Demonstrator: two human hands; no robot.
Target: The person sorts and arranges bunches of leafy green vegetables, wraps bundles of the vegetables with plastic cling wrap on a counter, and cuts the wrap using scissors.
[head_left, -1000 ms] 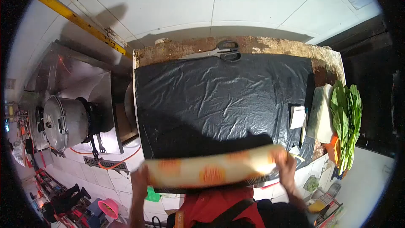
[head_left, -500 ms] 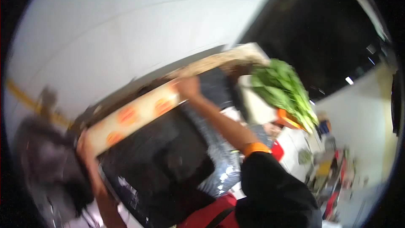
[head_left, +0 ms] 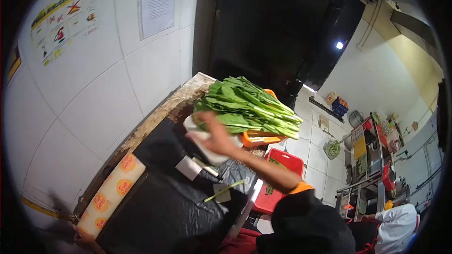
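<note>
My right hand (head_left: 214, 136) is over a white block-like object (head_left: 212, 155), at the edge of the leafy green vegetables (head_left: 245, 106). Its fingers are apart and slightly blurred; whether they touch the leaves I cannot tell. The greens lie heaped on an orange basket (head_left: 263, 138), stems pointing right. At the lower left my left hand (head_left: 84, 239), partly cut off by shadow, grips the near end of a long white roll (head_left: 110, 195) with round orange logos. The roll lies along the wall side of a black plastic-covered table (head_left: 146, 207).
A white card (head_left: 188, 168), a pen-like stick (head_left: 206, 167) and a loose green stem (head_left: 225, 191) lie on the black plastic. A red crate (head_left: 282, 167) stands beside the table. Shelves (head_left: 372, 169) and a person in white (head_left: 395, 223) are at right.
My right hand has let go of the roll's far end and moved right to the greens. My left hand stays at the near end. The view has turned right.
</note>
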